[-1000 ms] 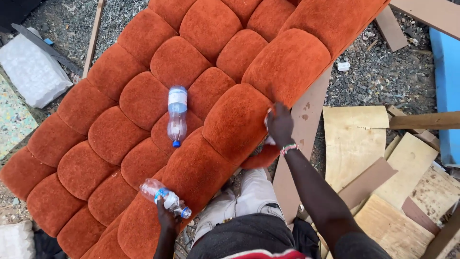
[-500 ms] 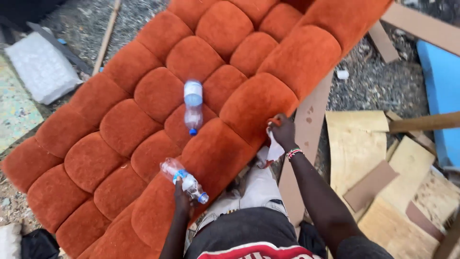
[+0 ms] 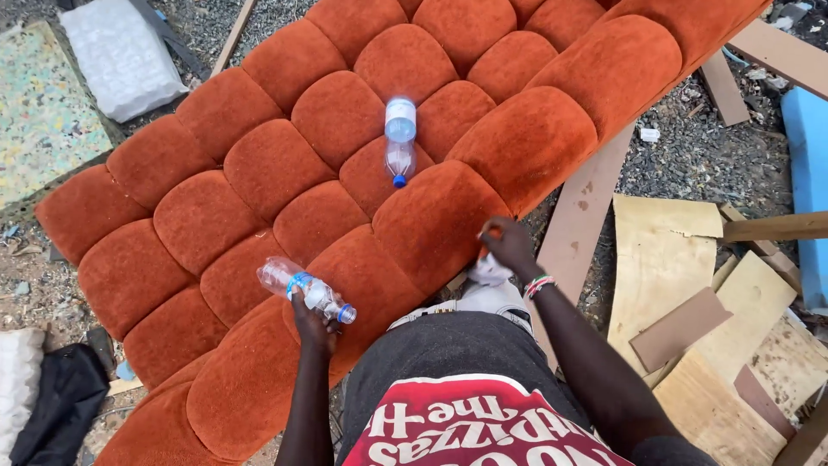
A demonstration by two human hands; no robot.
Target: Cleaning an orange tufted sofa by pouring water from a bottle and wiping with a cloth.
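Note:
A large orange tufted cushion panel lies tilted across the ground in front of me. My left hand grips a clear plastic bottle with a blue cap, held sideways over the cushion's near part. My right hand presses a white cloth against the cushion's near right edge. A second plastic bottle with a blue cap lies loose in a seam near the cushion's middle.
Plywood offcuts and wooden boards lie on the gravel to the right. A blue foam slab is at the far right. A speckled foam sheet and a white wrapped bundle sit at upper left. Dark cloth lies lower left.
My right hand slid down along the cushion's right edge with the cloth. My left hand kept holding the bottle. The view shifted a little.

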